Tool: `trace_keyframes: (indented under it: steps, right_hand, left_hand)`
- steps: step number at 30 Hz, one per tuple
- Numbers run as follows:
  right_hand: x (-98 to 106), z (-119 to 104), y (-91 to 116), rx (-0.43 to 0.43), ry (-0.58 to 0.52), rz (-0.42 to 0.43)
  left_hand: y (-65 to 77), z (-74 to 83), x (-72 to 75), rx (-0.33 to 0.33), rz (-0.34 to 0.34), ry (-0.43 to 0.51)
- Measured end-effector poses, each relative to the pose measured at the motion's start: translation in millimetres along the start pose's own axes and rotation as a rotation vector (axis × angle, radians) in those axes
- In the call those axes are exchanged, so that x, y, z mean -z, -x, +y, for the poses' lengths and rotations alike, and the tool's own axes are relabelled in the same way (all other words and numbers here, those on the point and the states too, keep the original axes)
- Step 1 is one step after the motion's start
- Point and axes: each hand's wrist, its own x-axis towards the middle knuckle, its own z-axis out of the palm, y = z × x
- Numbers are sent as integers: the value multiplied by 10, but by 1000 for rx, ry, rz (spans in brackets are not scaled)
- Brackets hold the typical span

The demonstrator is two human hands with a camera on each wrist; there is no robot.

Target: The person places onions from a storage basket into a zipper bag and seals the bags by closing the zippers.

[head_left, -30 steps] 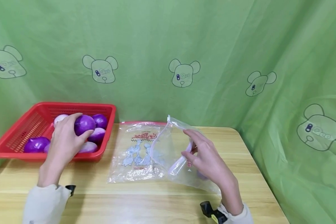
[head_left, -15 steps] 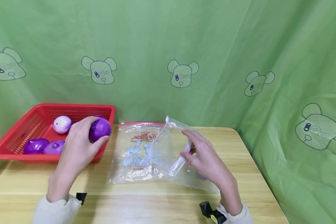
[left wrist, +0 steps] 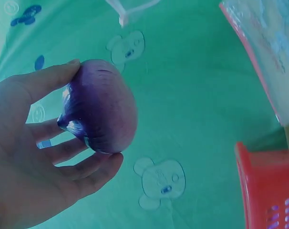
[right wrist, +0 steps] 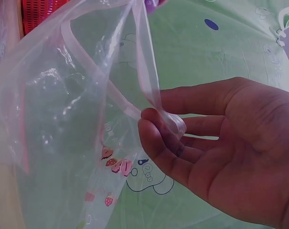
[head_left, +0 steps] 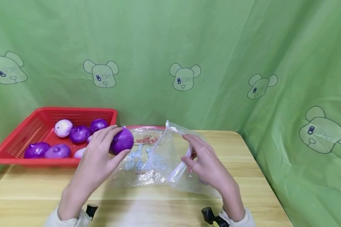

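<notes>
My left hand (head_left: 98, 157) holds a purple onion (head_left: 122, 141) between thumb and fingers, raised over the near right corner of the red basket. The left wrist view shows the same onion (left wrist: 104, 107) with fingertips around its sides and its pointed end toward the palm. At the right, my right hand (head_left: 208, 162) pinches the rim of a clear zip bag (head_left: 164, 154), whose mouth gapes toward the left. Up close, the bag's pale zip strip (right wrist: 147, 71) runs between thumb and fingers of that hand, and small strawberry prints show on the plastic.
Several purple and whitish onions (head_left: 79, 134) lie in the red basket (head_left: 39, 161) at the left. A second clear bag with a red zip (head_left: 147, 138) lies flat on the wooden table (head_left: 147, 208). Green curtain (head_left: 147, 37) hangs behind and at the sides.
My left hand has lifted the onion out of the basket and carried it right, toward the bag's mouth. The right hand keeps its hold on the rim, almost still.
</notes>
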Motion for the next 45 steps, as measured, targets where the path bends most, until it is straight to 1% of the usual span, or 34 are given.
trace_keyframes:
  steps: [6,14,19,21,24,27,31,37,45]
  right_hand:
    - [-32,-31,5,6,2,-17]
    - [-49,-86,23,29,-4,-17]
    - [-62,-115,31,50,-8,-22]
    - [-64,-123,30,53,-7,-22]
    - [-64,-134,26,60,-7,-18]
    - [-61,-146,36,61,-25,-23]
    - [-63,-173,58,58,-64,-43]
    - [-79,-202,62,61,-88,-57]
    - [-90,-209,65,68,-95,-70]
  left_hand:
    - [40,121,-143,-59,-17,2]
    - [79,272,-301,-109,-40,34]
    - [106,335,-378,-175,-86,34]
    - [111,355,-408,-190,-107,28]
    - [117,375,-446,-191,-140,9]
    - [135,384,-473,-178,-168,-19]
    - [155,390,-488,-165,-189,-26]
    - [163,388,-494,-172,-235,-28]
    - [191,365,-500,-182,-261,-86]
